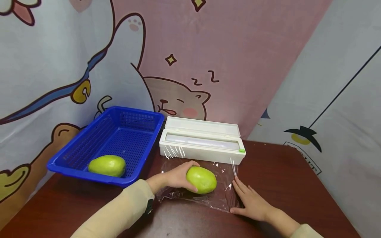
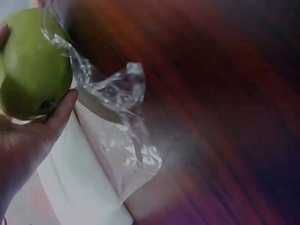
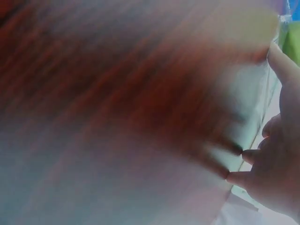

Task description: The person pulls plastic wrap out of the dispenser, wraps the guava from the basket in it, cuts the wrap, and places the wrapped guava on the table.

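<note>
On the table, my left hand [image 1: 181, 177] grips a smooth, oval yellow-green fruit [image 1: 201, 180], thumb and fingers around its left end. In the left wrist view the fruit [image 2: 37, 65] shows a dark end spot near the thumb. Beneath it lies clear plastic wrap [image 1: 218, 198], drawn out from a white wrap box [image 1: 202, 153] with its lid raised. My right hand [image 1: 253, 201] has its fingers extended, fingertips touching the right edge of the wrap at the table. From the right wrist view, the right hand [image 3: 276, 154] holds nothing.
A blue plastic basket [image 1: 146, 155] stands at the left, with a second green fruit [image 1: 107, 166] inside at its near end. On the box's right end sits a small green piece [image 1: 242, 150]. Behind the table hangs a cartoon-printed cloth [image 1: 238, 49].
</note>
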`<action>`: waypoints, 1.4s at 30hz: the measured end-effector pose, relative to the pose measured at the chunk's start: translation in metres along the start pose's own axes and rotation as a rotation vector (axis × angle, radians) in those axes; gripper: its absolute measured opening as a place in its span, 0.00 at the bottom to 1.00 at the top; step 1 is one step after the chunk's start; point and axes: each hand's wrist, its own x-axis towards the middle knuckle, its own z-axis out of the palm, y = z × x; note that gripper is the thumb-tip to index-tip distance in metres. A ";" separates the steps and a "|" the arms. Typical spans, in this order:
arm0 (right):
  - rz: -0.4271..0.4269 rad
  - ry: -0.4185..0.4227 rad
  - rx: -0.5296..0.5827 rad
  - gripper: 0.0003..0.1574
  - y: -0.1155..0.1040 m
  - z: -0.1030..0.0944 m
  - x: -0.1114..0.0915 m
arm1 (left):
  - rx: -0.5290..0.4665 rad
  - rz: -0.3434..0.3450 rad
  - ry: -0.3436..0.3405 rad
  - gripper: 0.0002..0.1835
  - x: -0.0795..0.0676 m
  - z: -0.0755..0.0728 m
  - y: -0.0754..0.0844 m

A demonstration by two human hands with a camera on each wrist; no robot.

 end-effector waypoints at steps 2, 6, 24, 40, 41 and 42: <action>-0.015 0.023 -0.015 0.63 0.001 0.000 -0.001 | 0.010 0.002 0.005 0.44 -0.001 0.002 -0.001; -0.057 0.118 -0.063 0.64 0.003 0.000 -0.004 | 0.043 0.012 -0.004 0.46 -0.002 0.003 -0.001; -0.413 0.309 -0.109 0.35 0.004 -0.008 -0.007 | 0.098 0.022 0.027 0.49 -0.014 -0.005 -0.002; -0.453 0.153 -0.051 0.04 0.003 -0.008 -0.013 | 0.185 0.070 0.000 0.30 -0.054 -0.014 -0.024; -0.451 0.155 -0.050 0.04 0.003 -0.008 -0.013 | 0.200 0.078 -0.018 0.27 -0.056 -0.015 -0.025; -0.451 0.156 -0.046 0.04 0.003 -0.008 -0.014 | 0.214 0.085 -0.038 0.25 -0.059 -0.016 -0.026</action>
